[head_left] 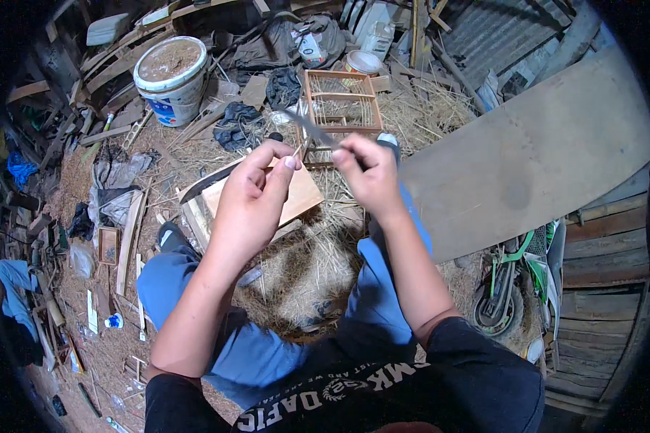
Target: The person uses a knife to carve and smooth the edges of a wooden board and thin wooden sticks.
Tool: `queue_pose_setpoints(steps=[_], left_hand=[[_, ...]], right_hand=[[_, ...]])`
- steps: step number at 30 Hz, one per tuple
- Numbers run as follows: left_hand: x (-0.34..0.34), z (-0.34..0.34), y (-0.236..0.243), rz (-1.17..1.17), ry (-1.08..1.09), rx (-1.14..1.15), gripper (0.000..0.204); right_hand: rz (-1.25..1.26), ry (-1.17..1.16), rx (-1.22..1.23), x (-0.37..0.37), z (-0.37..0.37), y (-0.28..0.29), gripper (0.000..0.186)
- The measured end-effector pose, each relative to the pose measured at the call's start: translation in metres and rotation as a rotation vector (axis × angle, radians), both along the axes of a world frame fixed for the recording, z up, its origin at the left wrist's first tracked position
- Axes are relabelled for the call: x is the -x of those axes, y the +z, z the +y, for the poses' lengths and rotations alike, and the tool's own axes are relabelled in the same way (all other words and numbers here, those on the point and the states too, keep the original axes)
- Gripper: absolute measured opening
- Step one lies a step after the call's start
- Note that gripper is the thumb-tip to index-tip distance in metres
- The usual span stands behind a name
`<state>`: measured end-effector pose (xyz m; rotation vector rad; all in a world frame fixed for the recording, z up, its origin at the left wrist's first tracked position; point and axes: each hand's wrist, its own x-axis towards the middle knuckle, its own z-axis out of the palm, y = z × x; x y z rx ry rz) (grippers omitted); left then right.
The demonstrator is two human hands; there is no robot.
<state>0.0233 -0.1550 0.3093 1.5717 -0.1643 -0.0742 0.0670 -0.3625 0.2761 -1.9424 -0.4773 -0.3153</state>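
Observation:
My left hand [256,191] pinches a thin wooden stick [297,151], its tip showing above the thumb. In my right hand [368,169] is a knife, gripped by its handle, which my fingers mostly hide. The dark knife blade [309,128] points up and left, just beyond the stick; whether the two touch, I cannot tell. Past my hands stands a small wooden cage frame [341,76] with thin bars. Below my left hand lies a pale wooden board [301,193], and a dark curved blade [208,182] rests by its left side.
A white bucket [171,86] stands at the far left, near black plastic bags [238,127]. A large flat panel [527,159] takes up the right side, with a green motorcycle [513,278] below it. Straw [296,278] and wood scraps cover the floor around my legs.

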Motion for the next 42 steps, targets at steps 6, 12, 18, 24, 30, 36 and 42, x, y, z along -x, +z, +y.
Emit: queue_pose_setpoints(steps=[6,12,18,24,30,36,42], left_hand=[[0.006,0.005,-0.003,0.115,0.023,0.022,0.013],[0.009,0.007,0.005,0.186,-0.096,0.164,0.015],[0.008,0.006,0.003,0.251,-0.035,0.168,0.014],[0.004,0.011,0.009,0.254,-0.140,0.224,0.015],[-0.015,0.019,-0.004,-0.003,0.112,0.325,0.017],[-0.032,0.051,-0.015,-0.104,0.401,0.683,0.018],[-0.045,0.070,-0.021,-0.053,0.675,0.850,0.017]], right_hand=[[-0.081,0.143,0.061,0.009,0.019,0.002,0.025],[-0.015,-0.063,-0.025,-0.017,-0.008,-0.005,0.024],[-0.091,0.150,0.063,0.006,0.014,0.002,0.026],[0.022,-0.165,0.104,-0.022,-0.008,-0.010,0.025],[0.504,-0.017,-0.469,-0.005,0.009,-0.015,0.037],[0.827,0.060,-0.499,-0.003,0.010,-0.007,0.040],[0.775,0.126,-0.315,0.011,0.026,0.004,0.023]])
